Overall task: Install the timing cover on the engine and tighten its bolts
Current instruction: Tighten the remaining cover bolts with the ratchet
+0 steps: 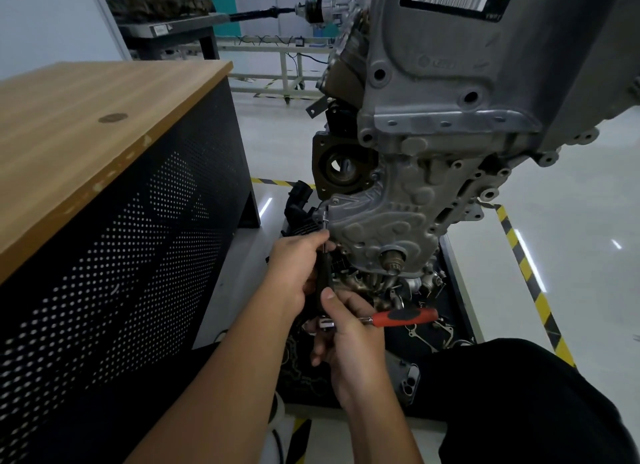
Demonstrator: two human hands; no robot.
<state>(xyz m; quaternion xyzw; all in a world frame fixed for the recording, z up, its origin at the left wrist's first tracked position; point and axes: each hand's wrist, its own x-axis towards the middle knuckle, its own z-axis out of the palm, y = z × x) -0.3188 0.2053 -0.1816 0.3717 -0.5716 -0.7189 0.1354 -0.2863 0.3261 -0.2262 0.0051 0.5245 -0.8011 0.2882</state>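
The grey timing cover (pixel 388 218) sits against the front of the engine (pixel 450 76), which stands on a stand in front of me. A long black extension bar (pixel 325 273) runs up to a bolt (pixel 325 214) at the cover's left edge. My left hand (pixel 294 273) grips the bar's upper part. My right hand (pixel 349 339) holds the ratchet head at the bar's lower end. The ratchet's red and black handle (pixel 405 317) sticks out to the right. A crankshaft stub (pixel 393 257) protrudes from the cover's lower part.
A wooden-topped cabinet (pixel 86 124) with a perforated black side stands close on the left. The dark stand base (pixel 433 332) below the engine holds gaskets and small parts. Yellow and black floor tape (pixel 526 266) runs on the right. My knee in black trousers (pixel 519 394) is at the lower right.
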